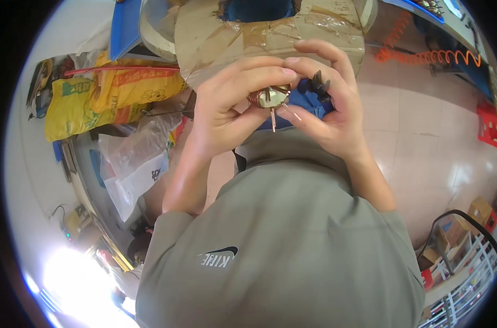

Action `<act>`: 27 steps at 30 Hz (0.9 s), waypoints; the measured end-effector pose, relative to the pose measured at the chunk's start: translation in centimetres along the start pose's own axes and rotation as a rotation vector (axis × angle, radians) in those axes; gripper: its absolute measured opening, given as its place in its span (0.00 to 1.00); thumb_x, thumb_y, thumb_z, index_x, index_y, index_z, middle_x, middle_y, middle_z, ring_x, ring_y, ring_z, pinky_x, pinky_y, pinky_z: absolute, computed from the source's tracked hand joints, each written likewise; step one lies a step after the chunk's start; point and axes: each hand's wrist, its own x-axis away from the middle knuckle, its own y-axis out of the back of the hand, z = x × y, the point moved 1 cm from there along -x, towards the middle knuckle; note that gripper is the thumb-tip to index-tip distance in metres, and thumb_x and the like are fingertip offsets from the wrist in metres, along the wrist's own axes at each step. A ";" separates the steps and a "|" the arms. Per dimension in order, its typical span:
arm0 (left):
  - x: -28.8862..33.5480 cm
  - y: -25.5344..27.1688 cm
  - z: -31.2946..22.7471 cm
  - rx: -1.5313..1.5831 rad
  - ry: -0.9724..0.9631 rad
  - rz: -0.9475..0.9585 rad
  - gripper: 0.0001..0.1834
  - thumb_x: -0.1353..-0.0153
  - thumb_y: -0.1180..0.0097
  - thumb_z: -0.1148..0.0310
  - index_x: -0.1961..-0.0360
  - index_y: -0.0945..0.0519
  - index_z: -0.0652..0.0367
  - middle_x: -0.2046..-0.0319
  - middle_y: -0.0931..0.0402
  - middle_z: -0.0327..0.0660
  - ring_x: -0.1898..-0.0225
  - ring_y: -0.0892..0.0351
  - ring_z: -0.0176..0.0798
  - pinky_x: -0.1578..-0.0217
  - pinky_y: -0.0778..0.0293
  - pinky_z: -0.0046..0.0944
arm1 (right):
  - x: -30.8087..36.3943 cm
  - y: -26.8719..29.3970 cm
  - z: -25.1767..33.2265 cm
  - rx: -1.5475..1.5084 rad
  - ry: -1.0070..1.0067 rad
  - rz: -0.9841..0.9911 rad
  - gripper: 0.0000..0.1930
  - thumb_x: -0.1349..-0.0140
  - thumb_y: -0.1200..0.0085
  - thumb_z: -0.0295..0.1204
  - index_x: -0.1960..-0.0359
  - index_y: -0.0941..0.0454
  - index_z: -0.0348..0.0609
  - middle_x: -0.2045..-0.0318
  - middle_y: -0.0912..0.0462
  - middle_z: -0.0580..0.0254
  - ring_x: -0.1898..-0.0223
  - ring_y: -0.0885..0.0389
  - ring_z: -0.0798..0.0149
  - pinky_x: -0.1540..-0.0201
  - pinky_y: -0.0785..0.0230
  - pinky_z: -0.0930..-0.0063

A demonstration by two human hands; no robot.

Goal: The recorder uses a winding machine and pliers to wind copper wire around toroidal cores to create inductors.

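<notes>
In front of my chest my left hand [221, 106] pinches a small coil [273, 97] wound with copper-coloured wire, its pale middle facing up. Straight copper leads stick out of it, one pointing down toward me and another slanting right. My right hand [338, 104] is curled around a pair of small dark-jawed cutters [318, 86], whose grip is mostly hidden in the palm. The thumb and fingertips of that same hand also touch the right side of the coil and its leads.
Beyond my hands is a taped cardboard piece [270, 44] with a dark blue opening. Yellow sacks [117, 90] and a clear plastic bag [133, 164] are on the left. An orange coiled hose [428, 57] hangs at right, with a red crate [490, 126] and a white rack [467, 284].
</notes>
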 end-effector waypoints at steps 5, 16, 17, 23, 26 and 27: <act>1.6 -0.5 -0.5 0.292 0.112 0.020 0.25 0.46 0.43 0.91 0.46 0.18 0.66 0.50 0.17 0.47 0.49 0.17 0.39 0.50 0.20 0.37 | 0.7 0.1 1.5 -0.119 -0.002 0.041 0.27 0.49 0.26 0.29 0.46 0.21 0.38 0.46 0.22 0.52 0.49 0.20 0.54 0.46 0.25 0.64; 2.5 -2.1 -1.3 1.503 0.486 0.312 0.24 0.28 0.54 0.50 0.50 0.30 0.63 0.79 0.29 0.37 0.84 0.36 0.30 0.75 0.38 0.34 | 1.8 2.1 2.9 -0.665 -0.417 0.027 0.34 0.38 0.34 0.31 0.32 0.34 0.34 0.39 0.25 0.57 0.56 0.23 0.71 0.50 0.29 0.75; 2.6 -2.5 -1.3 1.607 0.500 0.371 0.23 0.28 0.54 0.49 0.53 0.30 0.62 0.81 0.30 0.35 0.84 0.38 0.29 0.76 0.39 0.34 | 1.8 1.9 3.0 -0.702 -0.441 0.052 0.37 0.38 0.34 0.34 0.30 0.36 0.33 0.37 0.26 0.55 0.56 0.21 0.69 0.52 0.29 0.76; 1.5 -5.1 -1.4 1.883 0.468 0.526 0.24 0.34 0.56 0.42 0.64 0.34 0.54 0.85 0.34 0.31 0.88 0.44 0.29 0.80 0.44 0.35 | -0.2 0.9 3.2 -0.852 -0.434 0.147 0.44 0.44 0.31 0.34 0.28 0.39 0.30 0.38 0.23 0.44 0.53 0.20 0.65 0.41 0.29 0.67; 1.3 -5.7 -0.4 2.001 0.296 0.629 0.25 0.33 0.59 0.41 0.64 0.34 0.55 0.86 0.35 0.30 0.89 0.44 0.30 0.83 0.44 0.35 | -1.1 1.0 3.2 -0.925 -0.484 0.203 0.41 0.44 0.30 0.32 0.31 0.35 0.30 0.44 0.19 0.46 0.48 0.19 0.62 0.39 0.29 0.66; 1.3 -5.5 -0.4 1.999 0.322 0.615 0.25 0.33 0.60 0.41 0.64 0.34 0.55 0.86 0.35 0.30 0.89 0.44 0.29 0.82 0.43 0.35 | -1.4 1.0 3.0 -0.904 -0.495 0.228 0.37 0.44 0.30 0.31 0.33 0.32 0.30 0.47 0.17 0.47 0.47 0.19 0.61 0.39 0.29 0.66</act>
